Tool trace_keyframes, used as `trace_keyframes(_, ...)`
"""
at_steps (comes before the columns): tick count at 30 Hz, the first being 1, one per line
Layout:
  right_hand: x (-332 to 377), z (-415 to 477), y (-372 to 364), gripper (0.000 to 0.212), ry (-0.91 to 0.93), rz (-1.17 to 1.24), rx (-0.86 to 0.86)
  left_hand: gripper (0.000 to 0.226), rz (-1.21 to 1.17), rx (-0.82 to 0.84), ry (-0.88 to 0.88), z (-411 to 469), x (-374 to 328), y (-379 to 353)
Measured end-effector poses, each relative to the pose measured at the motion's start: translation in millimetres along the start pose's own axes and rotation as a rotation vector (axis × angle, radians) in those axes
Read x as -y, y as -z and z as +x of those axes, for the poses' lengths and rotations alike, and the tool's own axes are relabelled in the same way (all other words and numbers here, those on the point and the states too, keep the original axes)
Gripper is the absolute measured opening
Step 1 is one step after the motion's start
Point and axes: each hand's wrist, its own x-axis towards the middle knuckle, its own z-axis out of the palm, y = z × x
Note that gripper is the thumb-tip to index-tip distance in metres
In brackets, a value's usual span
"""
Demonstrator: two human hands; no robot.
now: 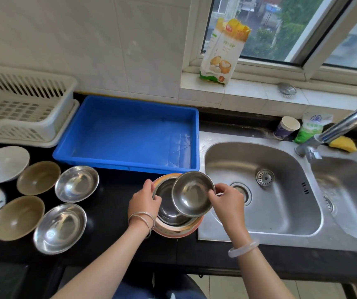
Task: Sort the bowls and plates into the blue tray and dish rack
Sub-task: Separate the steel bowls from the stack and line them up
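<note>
A stack of dishes [176,230] with an orange-rimmed plate at the bottom stands on the dark counter beside the sink. My right hand [225,200] pinches the rim of a small steel bowl [191,194], tilted above the stack. My left hand [144,201] grips the left rim of the steel bowl [166,210] beneath it. Behind the stack lies the blue tray [130,134], with nothing in it. The white dish rack [25,111] stands at the far left.
Two steel bowls [77,183] [60,228], two brown bowls [38,178] [17,217] and white bowls [2,164] sit on the counter's left. A double steel sink [259,190] with a faucet [346,124] is on the right; a paper cup [286,127] and sponge [342,143] behind it.
</note>
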Motion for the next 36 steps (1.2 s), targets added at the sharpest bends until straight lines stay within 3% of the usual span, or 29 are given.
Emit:
trace_keyframes(5,-3,3,9,0.013,0.004,0.038,0.013,0.01,0.012,-0.126,-0.064,-1,-11,4)
trace_keyframes(18,37,18,24,0.019,0.064,0.247,0.164,0.011,-0.263,-0.318,0.087,-13,-3,50)
trace_keyframes(25,85,30,-29,0.019,0.106,0.219,0.331,0.01,-0.438,-0.352,0.273,-33,54,72)
trace_keyframes(36,121,28,-141,0.016,0.13,-0.075,0.556,0.007,-0.466,-0.377,0.534,-65,119,62)
